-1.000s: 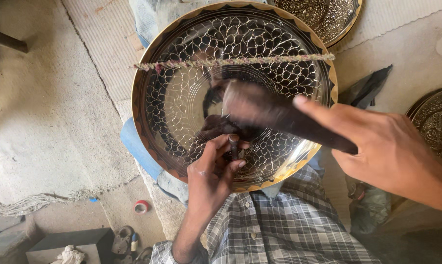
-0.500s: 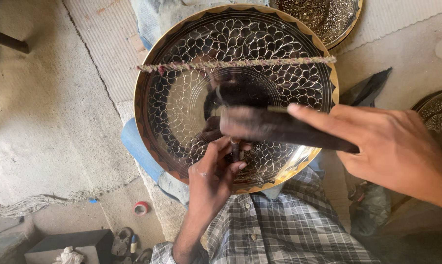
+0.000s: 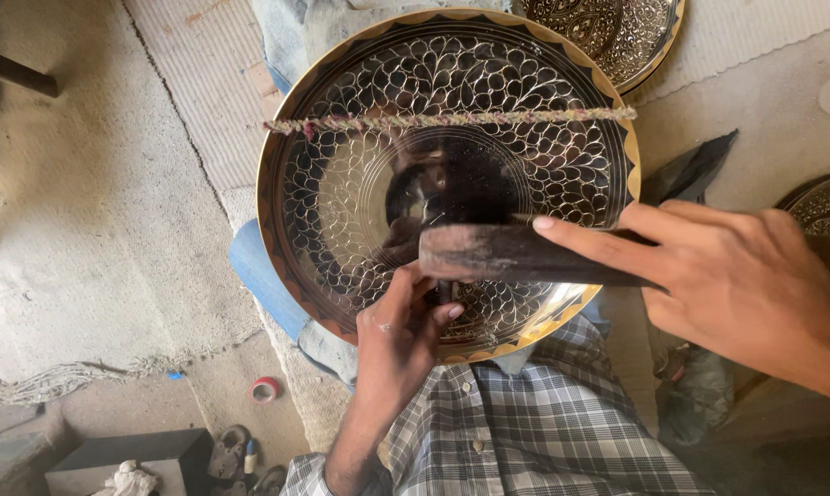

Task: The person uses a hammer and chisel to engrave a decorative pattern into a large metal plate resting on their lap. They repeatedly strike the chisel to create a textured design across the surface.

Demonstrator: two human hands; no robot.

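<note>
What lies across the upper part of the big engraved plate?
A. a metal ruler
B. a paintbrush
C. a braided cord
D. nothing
C: a braided cord stretches straight from rim to rim across the upper part of the plate, above the right hand holding the hammer.

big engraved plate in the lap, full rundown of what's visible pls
The round plate looks like dark polished metal, cut with a silvery scale-like leaf pattern around a plain mirror-like centre, with a gold scalloped rim. It rests tilted on the person's lap, over jeans and a checked shirt. A braided cord lies straight across its upper part. The left hand pinches a small tool against its lower part; the right hand holds a dark hammer-like tool over it.
</note>
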